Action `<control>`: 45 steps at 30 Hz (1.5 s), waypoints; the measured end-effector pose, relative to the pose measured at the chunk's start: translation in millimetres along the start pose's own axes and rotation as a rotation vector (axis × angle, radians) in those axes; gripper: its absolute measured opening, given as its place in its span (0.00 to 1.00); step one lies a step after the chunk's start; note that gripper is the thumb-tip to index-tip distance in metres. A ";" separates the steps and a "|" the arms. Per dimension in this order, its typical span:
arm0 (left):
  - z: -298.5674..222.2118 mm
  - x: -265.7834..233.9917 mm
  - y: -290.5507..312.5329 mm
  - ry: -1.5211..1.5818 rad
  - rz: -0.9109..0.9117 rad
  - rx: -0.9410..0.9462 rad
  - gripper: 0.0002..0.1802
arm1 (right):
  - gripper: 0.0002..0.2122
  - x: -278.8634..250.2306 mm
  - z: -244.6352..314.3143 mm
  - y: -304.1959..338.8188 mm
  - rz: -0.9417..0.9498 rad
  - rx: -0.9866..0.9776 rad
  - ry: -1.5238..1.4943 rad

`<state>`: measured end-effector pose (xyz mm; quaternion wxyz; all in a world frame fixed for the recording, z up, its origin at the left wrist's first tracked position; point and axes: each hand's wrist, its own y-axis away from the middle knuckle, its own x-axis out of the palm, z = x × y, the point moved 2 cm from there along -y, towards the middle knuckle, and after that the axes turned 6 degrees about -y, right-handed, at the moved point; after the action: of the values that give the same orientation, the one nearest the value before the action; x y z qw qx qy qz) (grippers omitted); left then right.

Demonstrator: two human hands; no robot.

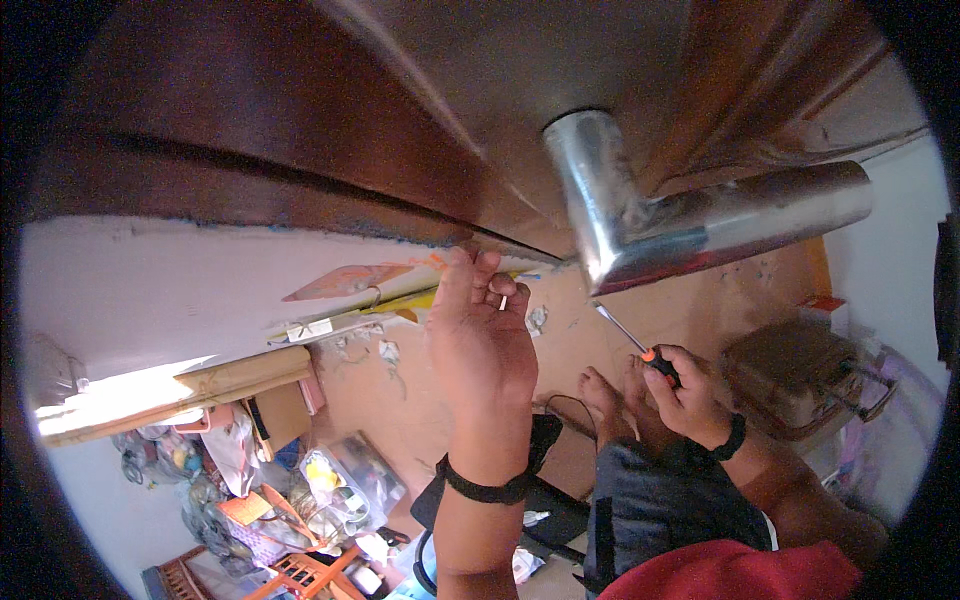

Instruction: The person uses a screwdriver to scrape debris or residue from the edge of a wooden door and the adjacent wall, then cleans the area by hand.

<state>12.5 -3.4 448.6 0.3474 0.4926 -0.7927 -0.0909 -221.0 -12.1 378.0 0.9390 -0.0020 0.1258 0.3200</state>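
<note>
A screwdriver (658,362) with an orange and black handle is gripped in my right hand (698,398). Its metal shaft points up and left, and the tip is near the lower corner of a shiny L-shaped metal handle (610,215). That handle sticks out from a dark brown panelled door (440,60). My left hand (485,335) is raised beside the door's edge, palm toward me and fingers curled together. Whatever may be between those fingers is too small to make out.
A brown suitcase (790,370) stands at the right by the wall. Lower left, a clear plastic box (350,480), bags and an orange wooden frame (310,570) crowd the floor. Small white scraps (388,351) lie on the tan floor, near my bare feet (605,400).
</note>
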 end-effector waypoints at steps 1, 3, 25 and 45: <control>-5.5 0.9 0.5 0.063 0.117 -0.080 0.06 | 0.10 -0.2 -2.4 1.9 -0.004 0.001 -0.003; -7.9 5.8 3.8 0.088 0.112 -0.079 0.07 | 0.10 -0.6 -11.1 3.2 -0.066 -0.015 -0.018; -26.3 19.0 8.3 0.171 0.064 -0.129 0.00 | 0.10 -6.2 -15.9 6.4 -0.041 -0.022 -0.046; -27.6 -9.8 17.4 -0.061 0.073 -0.014 0.07 | 0.10 21.0 20.5 -26.1 0.010 -0.089 -0.142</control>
<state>20.3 19.0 473.0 0.3295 0.4581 -0.8197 -0.0989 -184.4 -18.5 390.8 0.9429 -0.0203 0.0444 0.3294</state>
